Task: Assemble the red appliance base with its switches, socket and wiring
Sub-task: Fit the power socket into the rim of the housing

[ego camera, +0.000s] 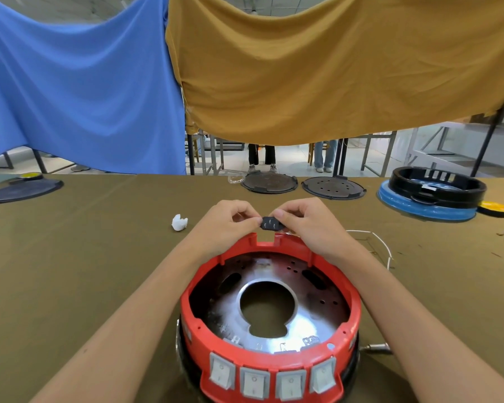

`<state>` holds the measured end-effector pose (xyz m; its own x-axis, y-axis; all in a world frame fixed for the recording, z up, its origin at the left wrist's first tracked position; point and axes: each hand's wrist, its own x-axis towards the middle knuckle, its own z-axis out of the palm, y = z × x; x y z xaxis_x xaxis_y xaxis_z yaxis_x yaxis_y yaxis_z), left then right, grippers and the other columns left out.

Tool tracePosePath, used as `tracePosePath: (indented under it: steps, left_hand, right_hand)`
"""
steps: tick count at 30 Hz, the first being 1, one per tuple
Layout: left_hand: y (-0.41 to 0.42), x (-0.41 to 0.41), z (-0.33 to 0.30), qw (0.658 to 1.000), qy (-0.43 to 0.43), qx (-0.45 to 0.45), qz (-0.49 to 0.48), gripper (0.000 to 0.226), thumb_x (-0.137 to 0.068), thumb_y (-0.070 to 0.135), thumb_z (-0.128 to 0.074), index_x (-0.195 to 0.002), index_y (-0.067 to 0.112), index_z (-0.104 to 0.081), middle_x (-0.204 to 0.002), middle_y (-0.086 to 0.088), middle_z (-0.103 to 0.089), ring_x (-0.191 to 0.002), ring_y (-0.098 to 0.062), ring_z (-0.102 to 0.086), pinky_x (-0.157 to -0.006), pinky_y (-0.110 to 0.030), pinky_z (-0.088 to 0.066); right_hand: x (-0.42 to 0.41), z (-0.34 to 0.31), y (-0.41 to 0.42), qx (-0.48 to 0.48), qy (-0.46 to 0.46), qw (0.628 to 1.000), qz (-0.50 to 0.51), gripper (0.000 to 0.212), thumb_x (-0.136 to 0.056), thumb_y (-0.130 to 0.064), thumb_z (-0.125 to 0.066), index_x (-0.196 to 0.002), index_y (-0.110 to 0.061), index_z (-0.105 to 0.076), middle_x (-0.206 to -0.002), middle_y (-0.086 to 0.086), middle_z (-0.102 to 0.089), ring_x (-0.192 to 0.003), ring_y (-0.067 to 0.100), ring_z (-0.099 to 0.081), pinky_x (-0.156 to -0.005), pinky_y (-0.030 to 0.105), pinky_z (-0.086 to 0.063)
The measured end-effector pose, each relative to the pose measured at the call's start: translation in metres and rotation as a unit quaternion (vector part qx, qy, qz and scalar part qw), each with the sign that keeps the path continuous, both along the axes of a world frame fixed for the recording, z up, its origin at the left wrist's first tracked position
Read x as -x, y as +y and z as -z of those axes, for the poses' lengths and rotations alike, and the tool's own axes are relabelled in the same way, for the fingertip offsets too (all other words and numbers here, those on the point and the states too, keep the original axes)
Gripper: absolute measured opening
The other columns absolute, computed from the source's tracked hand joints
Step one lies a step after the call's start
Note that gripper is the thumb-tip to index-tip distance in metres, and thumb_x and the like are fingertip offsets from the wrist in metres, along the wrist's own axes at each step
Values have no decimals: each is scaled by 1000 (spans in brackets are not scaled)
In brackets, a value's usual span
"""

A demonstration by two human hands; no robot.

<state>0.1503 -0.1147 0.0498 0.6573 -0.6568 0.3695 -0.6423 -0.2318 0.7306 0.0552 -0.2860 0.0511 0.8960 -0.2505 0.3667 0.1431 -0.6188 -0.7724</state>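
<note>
Above the far notch of the red base [269,309], a black socket [271,223] is pinched, apparently just clear of it, between the left hand [230,225] and right hand [310,225].

Setting: workshop / assembly hall.
Cloth-covered surface [99,257] carries appliance base plates [333,187] and a black housing ring [437,184]; metal-framed benches [378,152] on a bare floor behind hung blue [70,91] and mustard sheets [332,77].

Both hands pinch a small black socket [271,223] just above the notch in the far rim of the red base [271,312], the left hand [230,225] on its left end, the right hand [309,228] on its right. Four grey switches [272,381] line the base's near wall. A white wire [376,242] lies on the counter [85,257] beside it.
</note>
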Motion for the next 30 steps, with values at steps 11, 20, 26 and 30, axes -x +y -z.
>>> tracePosePath:
  steps: [11, 20, 26, 30]
  left_hand:
    - [-1, -1, -1, 999, 25, 42, 7, 15, -98, 25, -59, -88, 16, -66, -89, -18, -69, -74, -14, -56, -74, -37, -47]
    - [4, 4, -4, 988, 55, 125, 69, 10, -98, 20, -59, -106, 19, -65, -100, 1, -75, -93, -15, -69, -82, -24, -53]
    - [4, 5, -4, 985, 57, 119, 109, 23, -94, 12, -65, -113, 23, -69, -108, -3, -73, -102, -16, -70, -88, -25, -54]
    - [4, 4, -3, 985, 55, 121, 110, 38, -93, 1, -64, -110, 34, -71, -104, 4, -74, -98, -15, -72, -84, -25, -55]
  right_hand:
    - [5, -3, 4, -39, 0, 994, -99, 14, -93, -19, -67, -105, -17, -74, -87, -5, -77, -80, 3, -70, -71, 10, -48]
    - [6, -3, -1, -190, -41, 973, -123, 27, -83, -7, -77, -107, -9, -64, -91, 10, -77, -82, 21, -73, -79, 32, -58]
    - [6, -3, -5, -265, -38, 950, -162, 26, -84, -6, -75, -106, -13, -64, -98, 18, -75, -90, 31, -73, -83, 35, -58]
    - [5, -2, -6, -281, -35, 944, -170, 25, -84, -7, -75, -105, -11, -61, -101, 18, -74, -93, 33, -73, -85, 37, -57]
